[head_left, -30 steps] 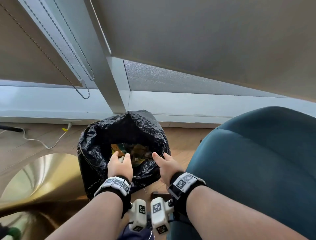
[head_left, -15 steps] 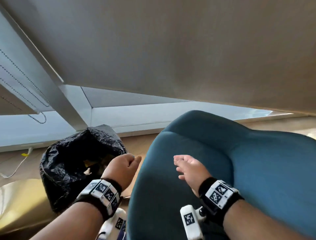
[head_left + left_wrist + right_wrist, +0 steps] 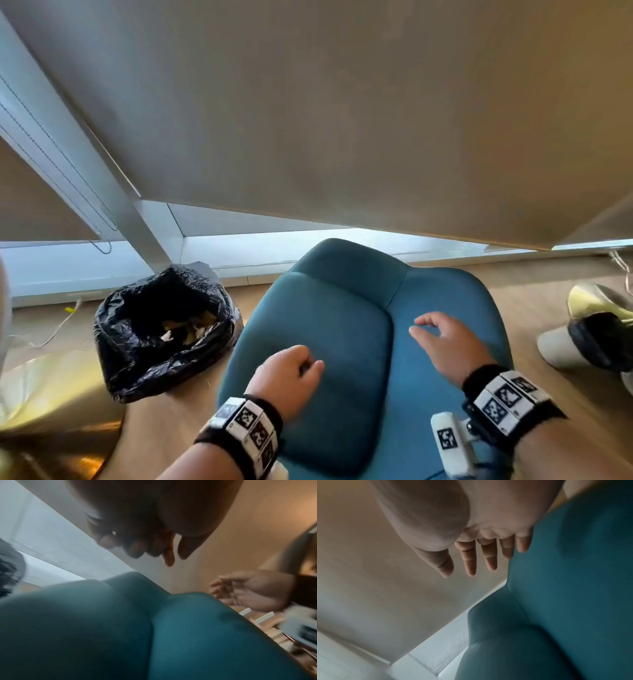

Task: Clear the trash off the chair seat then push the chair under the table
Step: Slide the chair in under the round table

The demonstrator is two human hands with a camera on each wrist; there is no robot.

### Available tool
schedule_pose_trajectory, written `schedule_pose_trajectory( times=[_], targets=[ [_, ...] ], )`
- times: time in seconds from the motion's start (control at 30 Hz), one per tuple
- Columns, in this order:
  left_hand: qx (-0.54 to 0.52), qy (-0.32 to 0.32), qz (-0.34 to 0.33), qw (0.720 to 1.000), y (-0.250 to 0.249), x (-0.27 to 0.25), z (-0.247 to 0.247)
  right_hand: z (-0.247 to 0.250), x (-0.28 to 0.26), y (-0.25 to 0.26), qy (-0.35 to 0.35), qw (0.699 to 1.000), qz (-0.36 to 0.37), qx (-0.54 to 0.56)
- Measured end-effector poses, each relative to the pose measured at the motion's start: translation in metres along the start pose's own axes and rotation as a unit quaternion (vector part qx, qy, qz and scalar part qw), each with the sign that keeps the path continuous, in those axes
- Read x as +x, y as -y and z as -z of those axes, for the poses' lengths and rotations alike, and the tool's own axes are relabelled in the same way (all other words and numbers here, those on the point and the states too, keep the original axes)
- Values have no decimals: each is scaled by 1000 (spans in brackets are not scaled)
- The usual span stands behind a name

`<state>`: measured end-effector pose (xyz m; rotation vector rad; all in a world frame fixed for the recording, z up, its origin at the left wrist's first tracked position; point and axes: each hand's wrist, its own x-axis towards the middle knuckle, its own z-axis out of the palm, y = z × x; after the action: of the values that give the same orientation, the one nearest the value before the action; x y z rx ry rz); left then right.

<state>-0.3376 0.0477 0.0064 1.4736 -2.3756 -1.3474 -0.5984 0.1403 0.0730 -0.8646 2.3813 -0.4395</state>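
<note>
The teal upholstered chair (image 3: 346, 342) is seen on the wooden floor (image 3: 548, 308), its back pointed toward the underside of the beige table (image 3: 342, 120); nothing is seen lying on the seat. The left hand (image 3: 291, 377) is held over the left part of the seat, the grip loosely curled with nothing in it; contact with the fabric cannot be told. The right hand (image 3: 445, 346) is held over the right part of the seat, the fingers (image 3: 470, 561) relaxed and spread, nothing held. A crumpled black plastic trash bag (image 3: 137, 359) is seen standing open on the floor just left of the chair, with yellowish scraps (image 3: 186, 329) inside. A pale shoe (image 3: 579, 342) is seen on the floor to the right.
</note>
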Motion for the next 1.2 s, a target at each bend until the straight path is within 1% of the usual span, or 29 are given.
schedule_pose_trajectory(
  times=[0.03, 0.07, 0.13, 0.17, 0.23, 0.27, 0.3, 0.4, 0.47, 0.5, 0.53, 0.57, 0.63, 0.67, 0.7, 0.77, 0.83, 1.0, 1.07, 1.2],
  targets=[
    [1, 23, -17, 1000, -7, -6, -15, 11, -2, -8, -21, 999, -1, -36],
    [-6, 45, -16, 999, -16, -12, -26, 21, -5, -16, -43, 995, -12, -91],
    [-49, 87, -13, 995, -27, -23, -45, 33, -7, -36, -82, 978, -58, -181],
    [-66, 99, -19, 993, -29, -27, -54, 34, -7, -48, -81, 975, -90, -189],
    [-55, 97, -41, 993, -33, -34, -65, 31, -11, -68, -48, 983, -140, -112],
    [-45, 91, -47, 994, -34, -38, -69, 27, -14, -77, -31, 986, -145, -76],
    [-41, 85, -50, 994, -35, -42, -74, 25, -15, -83, -23, 989, -137, -60],
    [-30, 73, -61, 995, -41, -58, -87, 25, -10, -92, -41, 991, -114, -49],
    [13, 74, -82, 994, -47, -73, -98, 26, -6, -93, -33, 992, -105, -55],
    [36, 90, -91, 991, -52, -80, -105, 28, -3, -94, -28, 993, -100, -61],
    [53, 127, -88, 987, -55, -88, -115, 28, 0, -94, -26, 993, -95, -69],
    [62, 170, -83, 980, -60, -95, -126, 29, 3, -94, -23, 993, -91, -77],
    [77, 271, -57, 958, -68, -107, -151, 31, 8, -94, -18, 993, -82, -87],
    [84, 305, -47, 947, -71, -110, -166, 33, 12, -95, -12, 993, -74, -92],
    [90, 315, -40, 944, -73, -112, -181, 35, 15, -96, -6, 993, -66, -96],
    [87, 295, -12, 951, -74, -110, -201, 39, 21, -96, 10, 993, -47, -106],
    [87, 275, 1, 957, -76, -105, -208, 45, 22, -97, 28, 992, -36, -116],
    [107, 222, 24, 969, -83, -104, -207, 51, 10, -108, 81, 986, -8, -145],
    [118, 210, 14, 970, -75, -109, -198, 51, -2, -116, 106, 982, 2, -158],
    [169, 197, -26, 965, -35, -124, -169, 60, -28, -129, 170, 973, 35, -155]
  ],
)
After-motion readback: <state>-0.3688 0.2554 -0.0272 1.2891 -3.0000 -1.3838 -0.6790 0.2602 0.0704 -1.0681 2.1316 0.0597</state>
